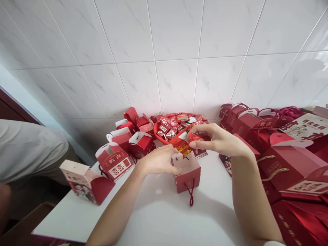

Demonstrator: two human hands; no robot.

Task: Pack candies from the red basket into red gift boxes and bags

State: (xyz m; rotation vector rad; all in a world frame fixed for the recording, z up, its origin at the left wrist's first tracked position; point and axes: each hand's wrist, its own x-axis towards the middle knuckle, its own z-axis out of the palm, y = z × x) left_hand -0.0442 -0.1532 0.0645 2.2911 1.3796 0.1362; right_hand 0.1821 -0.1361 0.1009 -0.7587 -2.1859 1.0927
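An open red gift box [189, 178] stands on the white table, a dark red cord loop hanging from its front. My left hand [159, 161] is closed on the box's left wall, thumb over the rim. Just above the opening, my right hand [219, 139] pinches a shiny red candy packet [185, 147] with gold on its lower part. Behind the box sits a red basin [159, 137] full of wrapped candies [172, 130]. My hands hide part of the basin's front edge and the far side of the box.
Several red gift boxes [116, 162] stand left of the basin, and a red-and-white box [84, 182] is near the left table edge. More boxes [294, 164] are piled at the right. A tiled wall [176, 85] rises behind. A person's sleeve [30, 150] shows at far left.
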